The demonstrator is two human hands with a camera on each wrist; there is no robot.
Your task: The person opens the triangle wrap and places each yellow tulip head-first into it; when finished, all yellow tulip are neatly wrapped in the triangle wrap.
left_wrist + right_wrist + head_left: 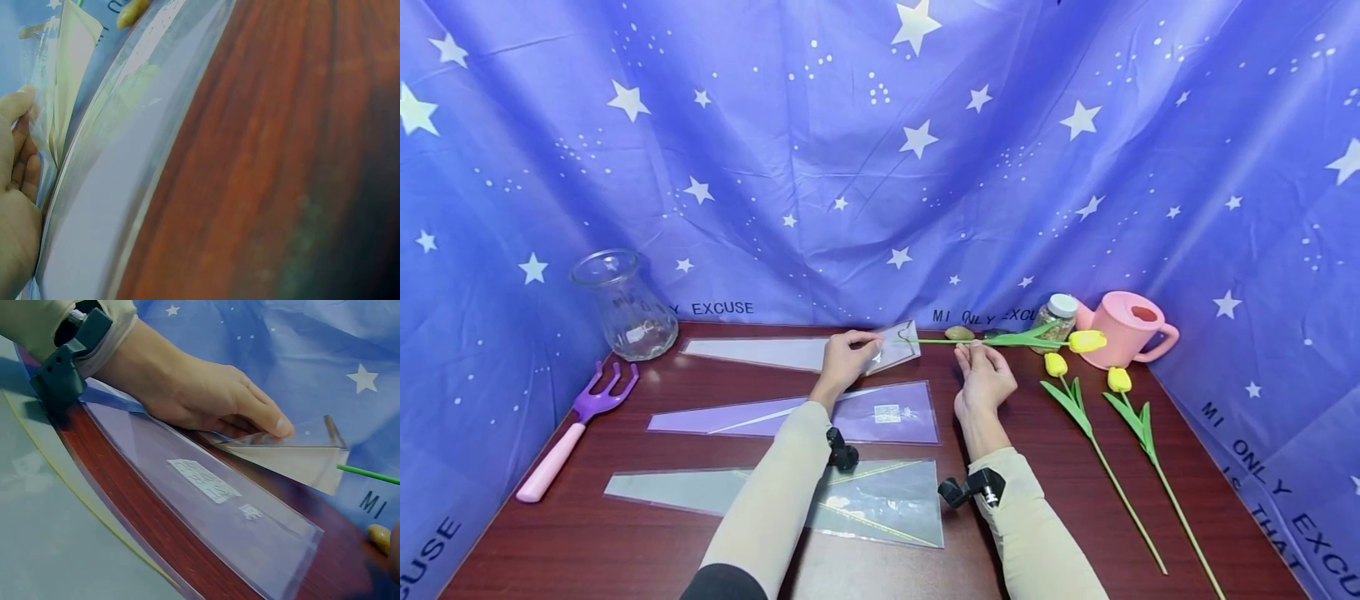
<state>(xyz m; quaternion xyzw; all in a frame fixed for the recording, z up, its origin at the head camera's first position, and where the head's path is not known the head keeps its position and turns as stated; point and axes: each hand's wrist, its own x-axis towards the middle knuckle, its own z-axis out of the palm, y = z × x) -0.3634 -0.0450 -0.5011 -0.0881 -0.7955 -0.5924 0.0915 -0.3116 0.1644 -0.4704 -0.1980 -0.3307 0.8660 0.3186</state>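
**Tulip [1018, 339] presented to the mouth of the white-backed sleeve [760, 351]**

By the right grip [987, 383], the stem of the tulip is pinched between fingertips; by the left grip [846, 365], the clear film near the sleeve's wide mouth is pinched. The bare stem end lies at this mouth; whether it is between the two layers cannot be told. The film should be held well lifted from the white back, so that the tip is not caught. The stem should be aligned with the narrow end and fed slowly, as the leaves may be bent by the edge. On the desk [1075, 517], a purple sleeve [857, 417] and a grey sleeve [880, 500] are laid nearer the person.
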